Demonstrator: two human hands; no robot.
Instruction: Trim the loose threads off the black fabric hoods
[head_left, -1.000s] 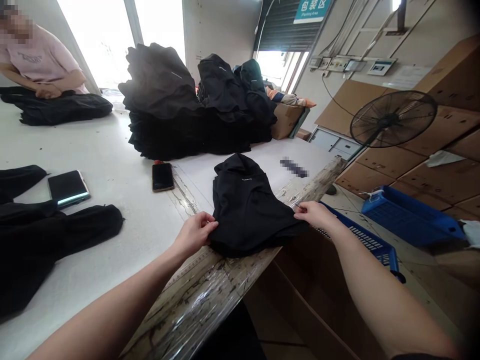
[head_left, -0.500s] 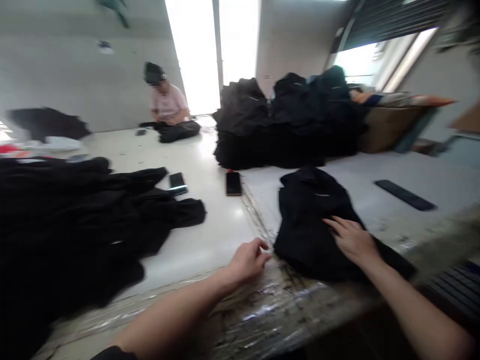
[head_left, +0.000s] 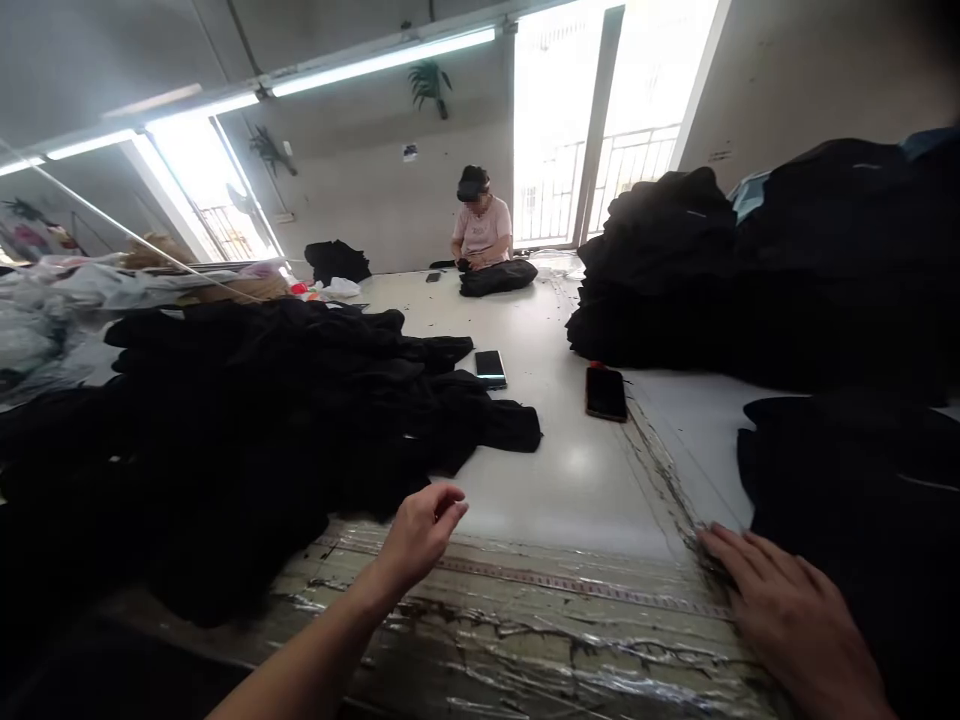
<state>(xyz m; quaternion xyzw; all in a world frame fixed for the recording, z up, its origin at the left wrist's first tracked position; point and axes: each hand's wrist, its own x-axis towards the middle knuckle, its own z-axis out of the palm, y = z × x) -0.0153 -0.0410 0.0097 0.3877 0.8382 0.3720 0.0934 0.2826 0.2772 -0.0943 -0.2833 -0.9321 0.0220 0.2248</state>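
My left hand (head_left: 426, 525) hovers over the front part of the table, its fingers curled but apart, with nothing between them. Beside it on the left lies a large heap of black garments (head_left: 300, 400). My right hand (head_left: 787, 600), fingers spread, is at the left edge of a black garment (head_left: 847, 480) that lies flat at the right; whether it touches the cloth cannot be told. A measuring tape (head_left: 570, 583) runs along the table's taped front part between my hands.
Two phones (head_left: 490, 368) (head_left: 605, 393) lie mid-table. Behind them a person (head_left: 484, 230) in a pink shirt sits with dark cloth. A tall stack of black garments (head_left: 675, 270) stands at the right, and plastic bags (head_left: 97, 290) lie at the far left.
The view has swung left, showing more of the left heap. My right hand has come off the middle of the black garment to its left edge. My left hand is now closer to the heap.
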